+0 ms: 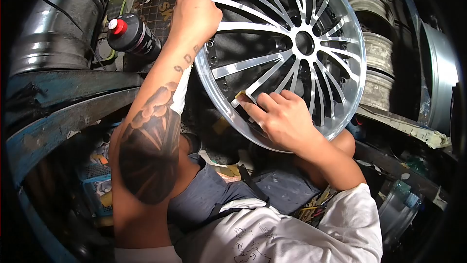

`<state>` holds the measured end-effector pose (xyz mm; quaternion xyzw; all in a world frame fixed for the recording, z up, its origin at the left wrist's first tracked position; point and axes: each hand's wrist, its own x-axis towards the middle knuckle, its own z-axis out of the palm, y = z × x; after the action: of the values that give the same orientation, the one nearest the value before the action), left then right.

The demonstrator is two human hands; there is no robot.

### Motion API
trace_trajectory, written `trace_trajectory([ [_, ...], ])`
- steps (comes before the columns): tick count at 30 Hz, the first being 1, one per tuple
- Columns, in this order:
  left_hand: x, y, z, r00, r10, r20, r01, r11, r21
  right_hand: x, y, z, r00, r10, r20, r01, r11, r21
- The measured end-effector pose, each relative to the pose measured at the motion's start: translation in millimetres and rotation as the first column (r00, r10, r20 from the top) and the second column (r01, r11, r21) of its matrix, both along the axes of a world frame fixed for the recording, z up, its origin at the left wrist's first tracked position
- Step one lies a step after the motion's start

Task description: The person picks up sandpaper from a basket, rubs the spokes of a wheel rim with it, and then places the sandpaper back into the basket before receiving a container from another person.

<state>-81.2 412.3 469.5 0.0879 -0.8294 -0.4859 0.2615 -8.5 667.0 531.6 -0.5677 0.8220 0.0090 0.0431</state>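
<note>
The multi-spoke alloy wheel (294, 44) is tilted face-up in front of the person, above the lap and between the knees, presumably so that the spokes lie within easy reach; what bears its weight underneath is hidden. The hands are well apart. The left hand (197, 12) is clamped on the upper left of the rim, fingers mostly out of sight, which looks meant to steady the wheel. The right hand (287, 117) grips a small yellowish pad (240, 95) against the outer end of a lower-left spoke, the index finger stretched along it, likely for finer control. A black bottle with a red cap (134, 36) stands near the left forearm, and stacked wheels (373, 49) stand to the right.
</note>
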Motion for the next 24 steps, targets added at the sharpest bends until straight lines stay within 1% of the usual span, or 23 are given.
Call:
trace_trajectory([
  [2,1,-1,3,0.995,-0.019,0.095,0.017,1.000,0.019,-1,1,0,1.000,0.003,0.001,-0.003,1.000,0.016],
  [5,5,0,6,0.998,-0.014,0.062,0.012,0.999,0.036,2,-3,1,0.998,-0.038,0.049,0.036,0.998,0.050],
  [8,4,0,9,0.992,0.012,0.129,-0.015,1.000,0.017,8,1,1,0.996,-0.077,0.054,0.072,0.993,0.098],
  [11,3,-1,6,0.986,-0.016,0.168,0.011,0.999,0.031,4,-6,-5,0.997,-0.038,0.074,0.038,0.999,0.005],
  [14,3,-1,7,0.988,0.006,0.156,-0.012,0.999,0.040,7,-1,2,0.997,-0.057,0.061,0.053,0.996,0.076],
  [15,5,-2,5,0.987,0.000,0.161,-0.008,0.999,0.050,8,-1,-2,0.998,-0.047,0.044,0.045,0.998,0.054],
  [17,4,-3,3,0.986,-0.026,0.166,0.013,0.997,0.076,9,1,-1,0.996,-0.058,0.064,0.053,0.996,0.075],
  [19,1,-3,2,0.991,-0.003,0.135,-0.004,0.999,0.052,9,-1,5,0.996,-0.073,0.059,0.067,0.993,0.092],
  [20,2,-2,2,0.993,0.006,0.122,-0.011,0.999,0.042,7,-1,2,0.998,-0.044,0.047,0.040,0.996,0.076],
  [22,3,0,4,0.989,-0.015,0.148,0.003,0.997,0.081,2,2,-4,1.000,0.002,0.019,-0.003,0.999,0.046],
  [23,3,-1,5,0.987,-0.019,0.156,0.004,0.995,0.096,2,5,0,0.996,-0.046,0.070,0.039,0.994,0.104],
  [24,4,-4,5,0.988,-0.016,0.153,0.003,0.996,0.088,1,1,1,0.998,-0.032,0.054,0.027,0.996,0.089],
])
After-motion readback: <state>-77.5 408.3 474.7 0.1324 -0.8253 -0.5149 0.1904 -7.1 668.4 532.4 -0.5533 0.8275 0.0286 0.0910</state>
